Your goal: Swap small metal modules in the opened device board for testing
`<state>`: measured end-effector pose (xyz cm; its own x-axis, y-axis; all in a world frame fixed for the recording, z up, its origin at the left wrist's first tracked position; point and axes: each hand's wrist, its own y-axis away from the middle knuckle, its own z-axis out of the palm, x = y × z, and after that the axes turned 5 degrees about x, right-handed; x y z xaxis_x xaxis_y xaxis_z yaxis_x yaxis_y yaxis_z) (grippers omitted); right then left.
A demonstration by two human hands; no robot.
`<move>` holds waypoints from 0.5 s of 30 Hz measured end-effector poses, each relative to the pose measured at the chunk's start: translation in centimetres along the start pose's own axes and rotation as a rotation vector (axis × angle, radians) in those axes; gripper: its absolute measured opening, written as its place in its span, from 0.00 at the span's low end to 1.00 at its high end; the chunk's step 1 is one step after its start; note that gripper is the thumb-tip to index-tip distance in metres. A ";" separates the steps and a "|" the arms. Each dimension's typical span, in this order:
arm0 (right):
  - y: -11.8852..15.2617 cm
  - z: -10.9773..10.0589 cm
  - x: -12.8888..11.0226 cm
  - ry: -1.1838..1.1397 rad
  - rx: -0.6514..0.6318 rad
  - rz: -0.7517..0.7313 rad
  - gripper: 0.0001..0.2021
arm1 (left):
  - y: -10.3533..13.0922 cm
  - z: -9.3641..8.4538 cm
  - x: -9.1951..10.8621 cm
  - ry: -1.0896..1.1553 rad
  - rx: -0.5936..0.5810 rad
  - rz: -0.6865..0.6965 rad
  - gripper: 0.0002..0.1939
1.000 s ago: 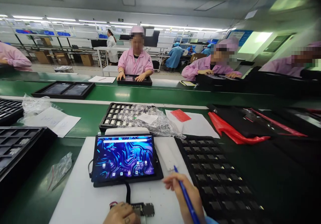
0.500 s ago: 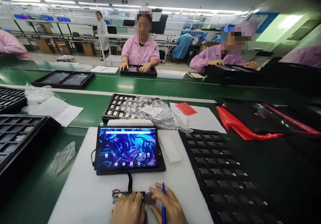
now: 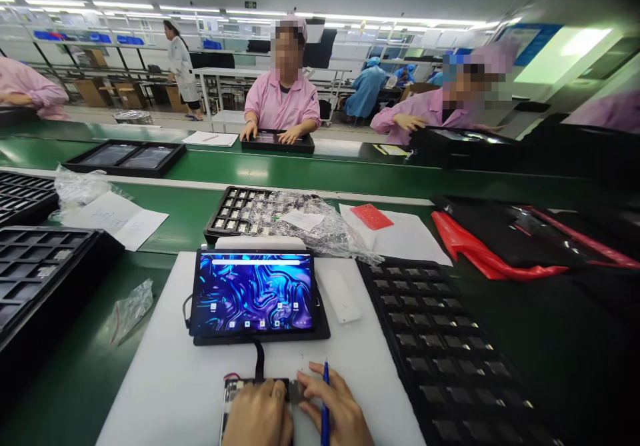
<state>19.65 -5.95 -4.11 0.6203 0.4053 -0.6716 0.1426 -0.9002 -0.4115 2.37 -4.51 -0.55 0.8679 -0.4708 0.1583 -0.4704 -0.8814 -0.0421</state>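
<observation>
At the bottom of the head view, my left hand point(image 3: 257, 414) is closed over a circuit board point(image 3: 229, 399) in a thin frame, its fingertips hidden behind the knuckles. A black ribbon cable point(image 3: 259, 361) runs from the board to a lit tablet point(image 3: 254, 293) propped up behind it. My right hand point(image 3: 341, 407) holds a blue pen point(image 3: 325, 406) upright between its fingers. Its thumb and forefinger reach a small dark flat piece point(image 3: 296, 391) at the board's right edge. Red wires point(image 3: 231, 377) show at the board's top left corner.
A white foam mat point(image 3: 155, 366) lies under the work. Black compartment trays stand right point(image 3: 425, 339) and left point(image 3: 55, 266). Behind the tablet are a part-filled tray point(image 3: 230, 213), bubble wrap point(image 3: 330, 226) and a red sheet point(image 3: 371, 217). People in pink work across the green bench point(image 3: 220, 166).
My hands stay almost in place at the board, with only slight finger movement. In the background, a person in white has moved left, and the co-worker at right has shifted a hand.
</observation>
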 end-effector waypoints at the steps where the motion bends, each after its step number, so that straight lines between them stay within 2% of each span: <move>1: 0.0 0.0 0.0 0.003 0.000 0.007 0.07 | 0.0 -0.1 0.0 0.005 0.005 -0.018 0.09; 9: 0.4 0.2 0.0 0.027 -0.050 0.026 0.11 | -0.7 -1.7 1.3 0.007 -0.073 -0.144 0.08; 15: 0.4 0.3 0.5 0.015 -0.041 -0.017 0.19 | -1.1 -1.5 1.1 0.042 -0.156 -0.158 0.10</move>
<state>19.76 -6.03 -4.78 0.6292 0.4181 -0.6552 0.1842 -0.8992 -0.3969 3.57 -4.03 1.16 0.9270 -0.3222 0.1921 -0.3507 -0.9260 0.1394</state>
